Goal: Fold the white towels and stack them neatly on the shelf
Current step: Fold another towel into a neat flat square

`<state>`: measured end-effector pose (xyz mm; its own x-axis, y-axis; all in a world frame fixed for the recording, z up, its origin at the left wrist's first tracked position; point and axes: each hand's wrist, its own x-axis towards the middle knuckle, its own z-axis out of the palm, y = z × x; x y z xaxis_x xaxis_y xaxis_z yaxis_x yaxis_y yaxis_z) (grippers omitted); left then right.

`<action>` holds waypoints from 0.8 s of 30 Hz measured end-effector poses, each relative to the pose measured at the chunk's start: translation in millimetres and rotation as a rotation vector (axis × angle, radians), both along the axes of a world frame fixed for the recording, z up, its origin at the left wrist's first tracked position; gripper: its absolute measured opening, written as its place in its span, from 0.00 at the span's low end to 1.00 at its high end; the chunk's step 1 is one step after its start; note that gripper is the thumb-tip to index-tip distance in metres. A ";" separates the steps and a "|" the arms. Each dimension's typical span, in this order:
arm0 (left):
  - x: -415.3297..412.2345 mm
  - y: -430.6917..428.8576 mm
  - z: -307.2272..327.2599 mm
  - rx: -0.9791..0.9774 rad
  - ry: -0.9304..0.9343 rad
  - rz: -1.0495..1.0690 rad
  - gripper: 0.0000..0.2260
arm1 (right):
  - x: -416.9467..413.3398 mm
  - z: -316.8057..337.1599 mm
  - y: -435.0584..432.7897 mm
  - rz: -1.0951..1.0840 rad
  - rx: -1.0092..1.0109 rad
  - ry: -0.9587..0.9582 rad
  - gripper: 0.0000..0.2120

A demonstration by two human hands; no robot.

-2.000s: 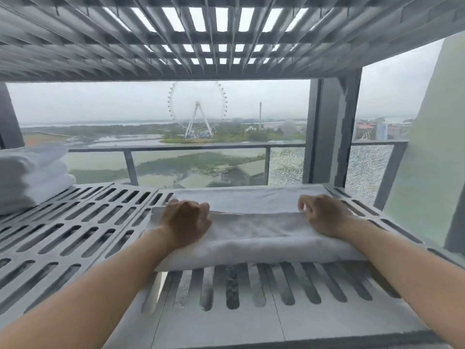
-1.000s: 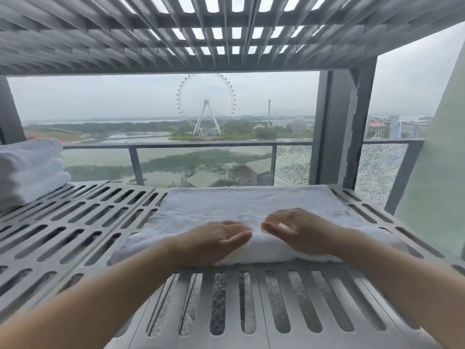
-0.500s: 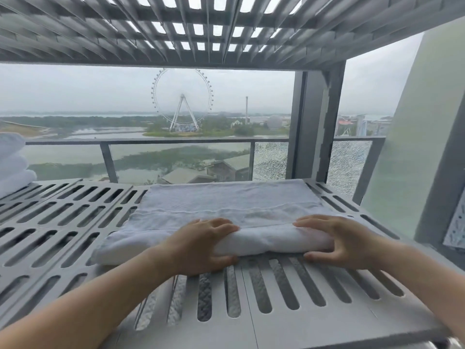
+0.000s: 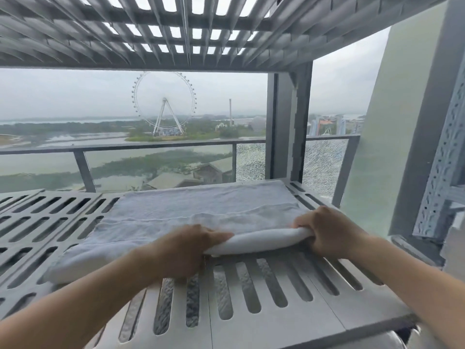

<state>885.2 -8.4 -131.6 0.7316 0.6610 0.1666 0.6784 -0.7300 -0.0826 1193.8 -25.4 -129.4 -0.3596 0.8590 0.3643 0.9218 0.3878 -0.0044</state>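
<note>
- Both hands are closing on the near fold of the towel (image 4: pixel 201 212), where half a second ago they were lying flatter along it.
- Since then the left hand (image 4: pixel 186 250) is curling its fingers over the rolled edge near its middle, while the right hand (image 4: pixel 324 233) is sitting further right, at the end of the fold.
- Each grip is holding towel: fingers are wrapping over the top of the roll, and the thumbs are hiding underneath or behind it.
- Between the hands the fold is bunching into a thick roll and seems to be rising slightly off the slats.
- The towel is lying on the right part of the shelf (image 4: pixel 264 331), its far edge reaching the back and its near left corner trailing flat beyond the left hand.
- The camera is swinging right, so the folded stack seen at the left earlier is now sitting out of frame.
- Going from smoothing to gripping is probably signalling the next fold, or a lift.
- This towel is looking only partly folded, too long for stacking as yet.
- That loose left stretch is getting no support, so it is risking dragging open when the roll moves.
</note>
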 end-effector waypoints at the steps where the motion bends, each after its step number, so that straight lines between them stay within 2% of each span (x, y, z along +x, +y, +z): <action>1: -1.9 -2.4 0.5 -0.093 -0.036 -0.022 0.33 | -1.7 2.9 -2.2 0.008 -0.042 -0.010 0.13; 3: -6.1 -0.5 4.6 -0.303 -0.144 -0.013 0.30 | -5.3 11.6 -1.1 0.011 -0.145 0.049 0.18; 5: -9.6 8.1 12.1 -0.519 -0.336 0.008 0.22 | -15.2 19.4 6.3 0.054 -0.255 0.174 0.18; 6: -11.6 16.1 14.0 -0.558 -0.427 0.026 0.17 | -23.3 20.8 13.6 0.092 -0.289 0.226 0.17; 8: -20.2 36.2 13.7 -0.454 -0.454 0.111 0.11 | -44.9 19.8 33.5 0.154 -0.301 0.268 0.15; 11: -47.7 63.6 6.0 -0.222 -0.249 0.325 0.14 | -78.0 11.2 66.2 0.161 -0.280 0.231 0.13; 14: -78.5 70.6 -1.0 -0.172 -0.228 0.443 0.14 | -94.4 -1.7 87.4 0.124 -0.282 0.141 0.16; 18: -95.6 61.2 -8.8 -0.088 -0.212 0.452 0.20 | -87.7 -9.3 91.8 0.164 -0.265 0.132 0.16; 22: -102.7 53.4 -6.7 0.207 -0.078 0.396 0.24 | -75.4 -5.6 94.8 0.181 -0.240 -0.054 0.16; 24: -109.3 52.1 0.7 0.282 -0.036 0.369 0.31 | -74.2 -1.8 97.4 0.199 -0.189 -0.089 0.19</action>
